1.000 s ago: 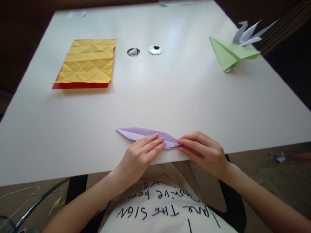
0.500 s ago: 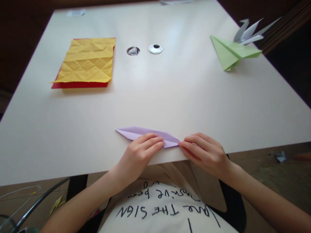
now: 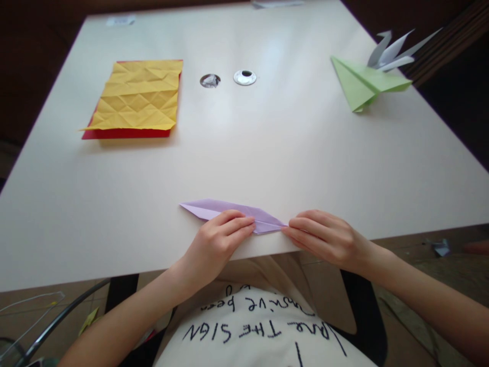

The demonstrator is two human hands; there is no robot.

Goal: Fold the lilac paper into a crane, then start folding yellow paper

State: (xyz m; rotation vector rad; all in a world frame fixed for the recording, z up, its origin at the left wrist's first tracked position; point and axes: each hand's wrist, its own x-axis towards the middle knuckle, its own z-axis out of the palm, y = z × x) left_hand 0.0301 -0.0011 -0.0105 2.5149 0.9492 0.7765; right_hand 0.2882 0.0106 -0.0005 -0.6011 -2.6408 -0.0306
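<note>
At the near edge of the bench [image 3: 344, 168], I watch the left hand [image 3: 214, 243] press flat fingers on a folded purple paper [image 3: 229, 213] while the right hand [image 3: 328, 238] pinches its right tip; light, thin and easily creased, it looks best held by its stiffer folded edges.

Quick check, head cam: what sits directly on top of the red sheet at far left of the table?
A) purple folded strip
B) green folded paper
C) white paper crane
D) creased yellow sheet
D: the creased yellow sheet lies on the red sheet, whose edge shows along its near side; the purple folded strip lies under the hands at the near table edge.
</note>
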